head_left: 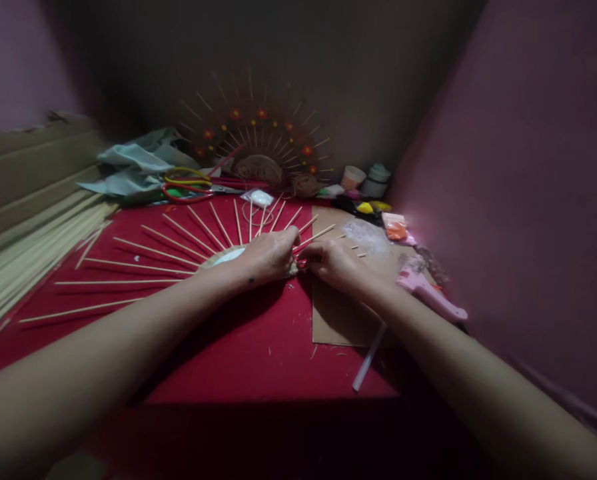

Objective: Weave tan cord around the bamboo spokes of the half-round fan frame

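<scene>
On the red cloth lies a half-round craft piece with pale wooden sticks [176, 257] fanned out from its rope-like rim and pale centre [228, 256]. My left hand [271, 257] is closed over the right end of that rim; its fingertips are partly hidden. Close beside it, my right hand [336, 263] has its fingers pinched on a thin red strip [306, 245] at the rim's end. Whether the strip is ribbon, wire or a stick I cannot tell. Both hands almost touch.
A cardboard sheet [338, 323] lies at right with a pink glue gun [431, 290] and its clear glue stick [368, 360]. Scissors [188, 187] and grey-blue cloth [143, 160] sit behind. A finished flowered fan [258, 140] leans on the wall. Loose sticks [43, 247] are at left.
</scene>
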{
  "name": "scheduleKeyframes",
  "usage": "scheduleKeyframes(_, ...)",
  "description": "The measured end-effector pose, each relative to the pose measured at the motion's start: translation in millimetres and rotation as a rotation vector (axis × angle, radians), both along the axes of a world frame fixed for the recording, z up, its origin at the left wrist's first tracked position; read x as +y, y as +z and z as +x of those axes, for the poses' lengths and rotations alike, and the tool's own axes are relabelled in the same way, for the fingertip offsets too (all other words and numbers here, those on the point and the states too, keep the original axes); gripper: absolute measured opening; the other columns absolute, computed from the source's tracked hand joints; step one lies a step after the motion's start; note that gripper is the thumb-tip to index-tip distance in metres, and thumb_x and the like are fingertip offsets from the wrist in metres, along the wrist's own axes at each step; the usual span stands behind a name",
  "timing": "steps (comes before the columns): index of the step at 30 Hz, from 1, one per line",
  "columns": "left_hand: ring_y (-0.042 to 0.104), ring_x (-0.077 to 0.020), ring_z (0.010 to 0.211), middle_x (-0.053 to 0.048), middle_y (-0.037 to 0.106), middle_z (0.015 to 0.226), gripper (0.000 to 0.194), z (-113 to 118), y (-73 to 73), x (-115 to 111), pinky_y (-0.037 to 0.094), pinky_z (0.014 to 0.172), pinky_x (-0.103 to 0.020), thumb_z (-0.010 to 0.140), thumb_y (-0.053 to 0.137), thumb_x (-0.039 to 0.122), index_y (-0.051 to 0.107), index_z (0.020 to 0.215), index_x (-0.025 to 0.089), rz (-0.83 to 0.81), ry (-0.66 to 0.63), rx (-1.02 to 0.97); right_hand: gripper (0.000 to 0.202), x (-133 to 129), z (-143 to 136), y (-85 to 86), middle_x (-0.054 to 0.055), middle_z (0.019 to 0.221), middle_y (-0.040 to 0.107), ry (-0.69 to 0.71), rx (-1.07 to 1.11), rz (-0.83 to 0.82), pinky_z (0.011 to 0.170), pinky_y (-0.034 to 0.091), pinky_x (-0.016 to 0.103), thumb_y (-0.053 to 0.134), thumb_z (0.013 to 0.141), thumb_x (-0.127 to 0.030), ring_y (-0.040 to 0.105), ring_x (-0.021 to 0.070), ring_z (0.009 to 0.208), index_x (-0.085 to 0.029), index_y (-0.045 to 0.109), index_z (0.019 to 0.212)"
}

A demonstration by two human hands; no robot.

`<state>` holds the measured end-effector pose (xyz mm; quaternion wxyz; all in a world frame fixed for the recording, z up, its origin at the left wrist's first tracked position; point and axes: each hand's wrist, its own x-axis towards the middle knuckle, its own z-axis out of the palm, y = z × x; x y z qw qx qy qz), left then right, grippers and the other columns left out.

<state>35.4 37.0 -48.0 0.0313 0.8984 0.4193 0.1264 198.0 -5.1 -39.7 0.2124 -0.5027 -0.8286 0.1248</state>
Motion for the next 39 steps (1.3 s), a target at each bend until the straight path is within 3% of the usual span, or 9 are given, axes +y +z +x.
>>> scheduleKeyframes(14,0.057,-0.0173,0.069,-0.007,0.063,0.080,0.023,0.2,0.1,5.0,0.038,0.058,-0.027,0.076,0.050,0.025,0.051,0.098,0.016,-0.074,-0.002,-0.090,0.025,-2.5,-0.7,-7.5,0.007,0.090,0.066,0.022,-0.055,0.110,0.072,0.041,0.026,0.050,0.075,-0.008,0.059,0.0165,0.081,-0.018,0.069,0.086)
scheduleKeyframes(28,0.058,-0.0199,0.071,-0.008,0.064,0.083,0.024,0.8,-2.2,2.1,0.037,0.058,-0.028,0.078,0.047,0.027,0.052,0.100,0.016,-0.041,0.014,-0.083,0.028,-8.8,-8.1,-2.3,0.009,0.090,0.065,0.030,-0.157,0.086,0.068,0.039,0.028,0.045,0.078,-0.007,0.056,0.0163,0.079,-0.018,0.069,0.089)
scheduleKeyframes(39,0.056,-0.0158,0.073,-0.005,0.063,0.081,0.019,-6.1,-2.9,13.0,0.040,0.064,-0.026,0.073,0.049,0.016,0.058,0.089,0.013,-0.138,0.035,-0.352,0.024,-0.6,-14.0,1.5,0.008,0.084,0.064,-0.016,-0.218,0.070,0.066,0.036,0.027,0.048,0.074,-0.007,0.055,0.0155,0.075,-0.017,0.068,0.084)
